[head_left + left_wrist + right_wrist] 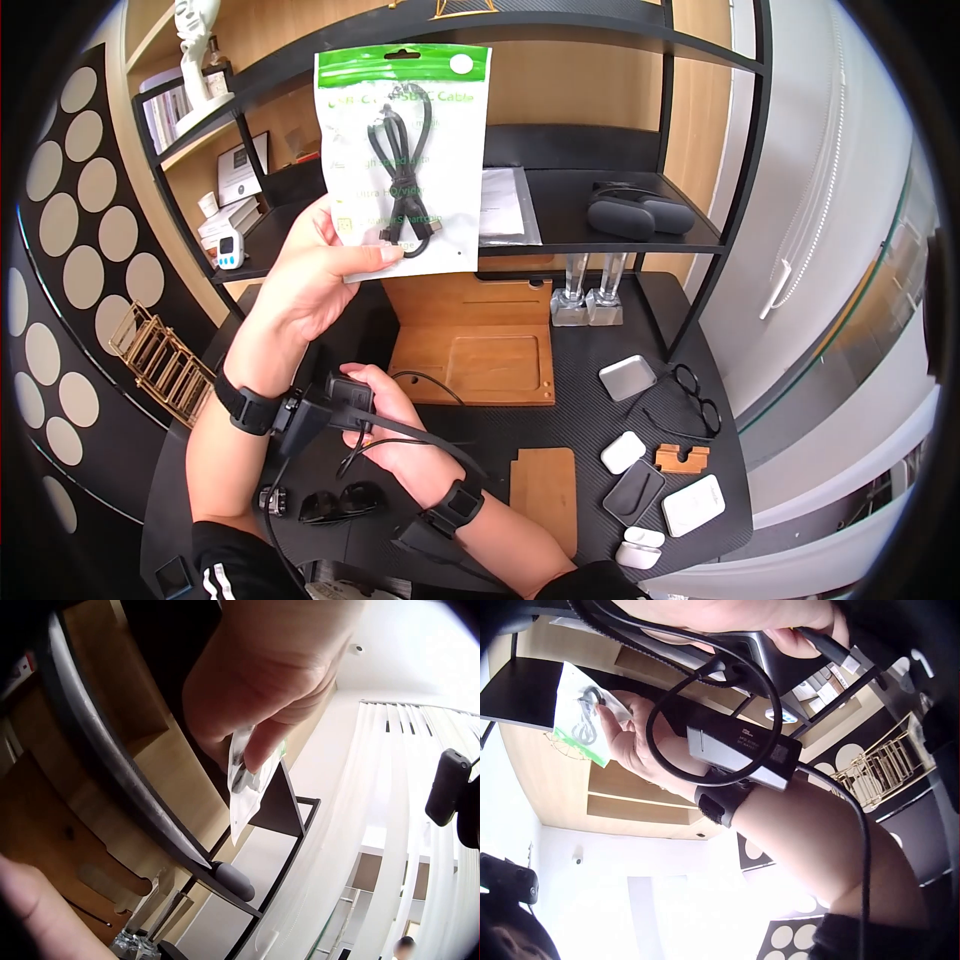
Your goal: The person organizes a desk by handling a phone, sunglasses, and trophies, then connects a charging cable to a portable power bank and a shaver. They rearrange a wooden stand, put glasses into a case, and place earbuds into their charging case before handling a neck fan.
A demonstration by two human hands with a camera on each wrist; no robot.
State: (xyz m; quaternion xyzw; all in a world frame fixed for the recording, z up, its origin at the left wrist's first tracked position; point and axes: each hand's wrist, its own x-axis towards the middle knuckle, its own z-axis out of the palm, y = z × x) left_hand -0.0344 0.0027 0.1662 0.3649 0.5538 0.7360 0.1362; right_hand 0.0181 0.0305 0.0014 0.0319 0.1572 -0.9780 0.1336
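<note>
My left hand point(310, 262) pinches the lower left edge of a clear and green packet point(350, 130), held upright, with a coiled black USB-C cable point(402, 175) inside. In the left wrist view the thumb and fingers of that hand point(266, 682) close on the packet point(241, 810), seen nearly edge-on. Lower down, behind the left wrist's camera, my right hand point(395, 425) grips a small black block point(352, 394) with a black cable looping from it. The right wrist view shows part of this hand point(742, 616) around a black object point(780, 666), and the raised packet point(577, 712) beyond.
A wooden organizer point(480, 345) stands at the desk's back, beside crystal trophies point(588, 300). Glasses point(695, 402), white cases point(693, 505), a black tray point(634, 492) and a wooden board point(543, 495) lie to the right. Sunglasses point(342, 502) lie front left. A shelf point(600, 185) spans above.
</note>
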